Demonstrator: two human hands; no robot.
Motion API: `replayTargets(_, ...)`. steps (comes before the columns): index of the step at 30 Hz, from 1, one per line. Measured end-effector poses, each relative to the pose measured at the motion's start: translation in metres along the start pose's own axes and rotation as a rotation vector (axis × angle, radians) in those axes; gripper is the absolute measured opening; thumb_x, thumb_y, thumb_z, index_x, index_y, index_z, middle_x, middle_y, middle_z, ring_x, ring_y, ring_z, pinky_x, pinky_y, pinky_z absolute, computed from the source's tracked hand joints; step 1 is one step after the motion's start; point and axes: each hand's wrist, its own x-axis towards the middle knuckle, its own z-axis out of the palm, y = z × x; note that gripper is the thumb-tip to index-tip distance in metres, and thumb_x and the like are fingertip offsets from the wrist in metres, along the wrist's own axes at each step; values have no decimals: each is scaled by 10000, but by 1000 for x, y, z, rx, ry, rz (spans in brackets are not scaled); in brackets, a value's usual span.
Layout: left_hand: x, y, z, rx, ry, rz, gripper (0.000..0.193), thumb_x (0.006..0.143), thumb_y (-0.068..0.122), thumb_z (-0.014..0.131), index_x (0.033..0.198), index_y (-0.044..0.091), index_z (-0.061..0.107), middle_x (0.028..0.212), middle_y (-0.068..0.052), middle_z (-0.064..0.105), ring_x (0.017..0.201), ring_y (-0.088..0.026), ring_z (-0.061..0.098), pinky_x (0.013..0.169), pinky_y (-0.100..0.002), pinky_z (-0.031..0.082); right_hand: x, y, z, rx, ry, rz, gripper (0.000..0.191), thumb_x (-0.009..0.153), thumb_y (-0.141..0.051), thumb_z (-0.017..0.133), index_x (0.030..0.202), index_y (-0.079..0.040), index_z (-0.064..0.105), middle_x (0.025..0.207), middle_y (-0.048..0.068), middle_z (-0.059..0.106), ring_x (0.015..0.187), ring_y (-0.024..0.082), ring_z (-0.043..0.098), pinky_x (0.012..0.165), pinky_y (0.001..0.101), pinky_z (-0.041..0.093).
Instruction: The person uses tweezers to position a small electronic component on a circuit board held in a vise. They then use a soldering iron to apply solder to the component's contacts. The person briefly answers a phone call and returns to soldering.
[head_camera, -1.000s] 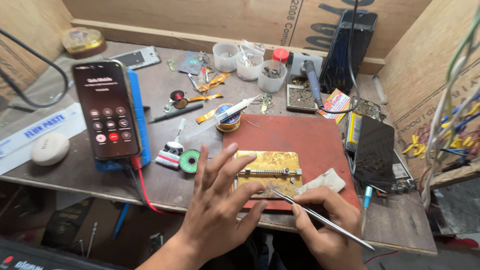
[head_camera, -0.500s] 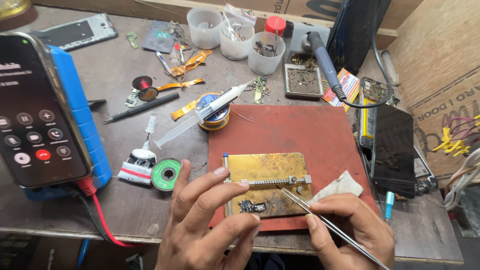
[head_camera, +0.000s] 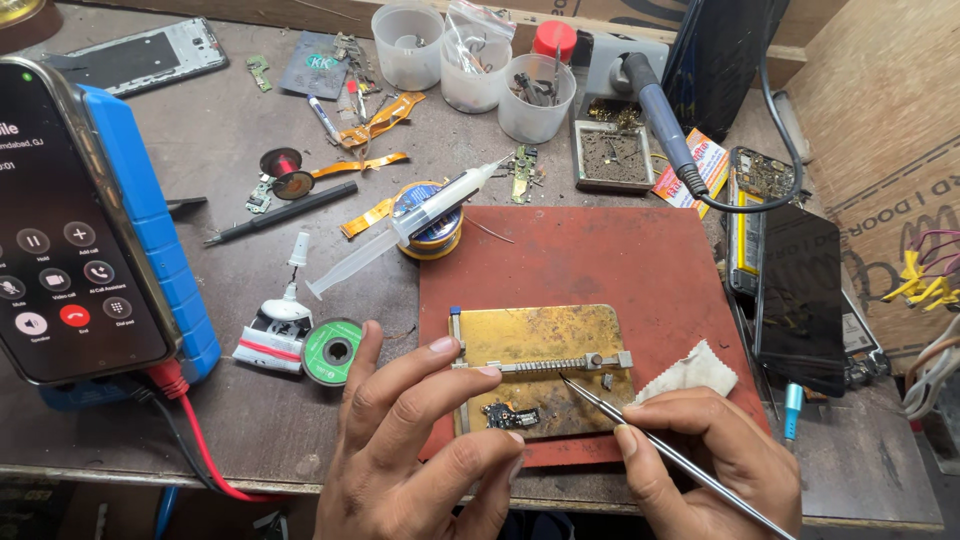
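The left hand (head_camera: 420, 450) lies with fingers spread, two fingertips on the near left edge of the brass plate (head_camera: 540, 345), gripping nothing. A small circuit board (head_camera: 512, 415) sits on the plate's near edge, just beside the left thumb. The right hand (head_camera: 700, 460) pinches tweezers (head_camera: 640, 430), tips touching the plate right of the board. The plate rests on a red mat (head_camera: 600, 265) with bare room behind. Farther left, a syringe (head_camera: 410, 225) lies across a solder reel (head_camera: 430, 225); a phone (head_camera: 60, 250) leans at the far left

head cam – looks steeply down | close over workbench (head_camera: 250, 430) – no second view
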Motion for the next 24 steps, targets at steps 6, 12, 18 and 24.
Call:
replayTargets(6,-1,1,-1,-8,-9,10,174,787,255,846,887,233,706,1255,11,634,1345,-247,513,1186,-656,232,0,1,0,10,19,71,121,784,-30,797,891,5,753,800,75,757,730,86,719,652,220,569)
replayTargets(12,-1,3,-1,5,-12,5,223,785,259,848,969,244,723,1260,5,621,1364,-261,495,1241,-656,234,-1,-4,-5,62,-39,-107,134,788,-12,792,914,-2,747,814,90,767,747,121,742,669,241,572)
replayTargets(18,1,6,-4,42,-44,59,305,816,244,819,1111,221,743,1305,-36,597,1395,-285,450,1235,-652,192,0,-13,-9,201,-183,-334,239,786,34,786,1012,-6,717,882,113,772,844,203,741,766,275,593)
replayTargets(24,3,10,-5,90,-40,17,186,841,267,816,1009,212,761,1302,-15,601,1403,-273,444,1242,-659,184,3,-13,-8,216,-193,-447,273,769,51,807,1019,-17,719,871,82,767,824,180,734,742,269,603)
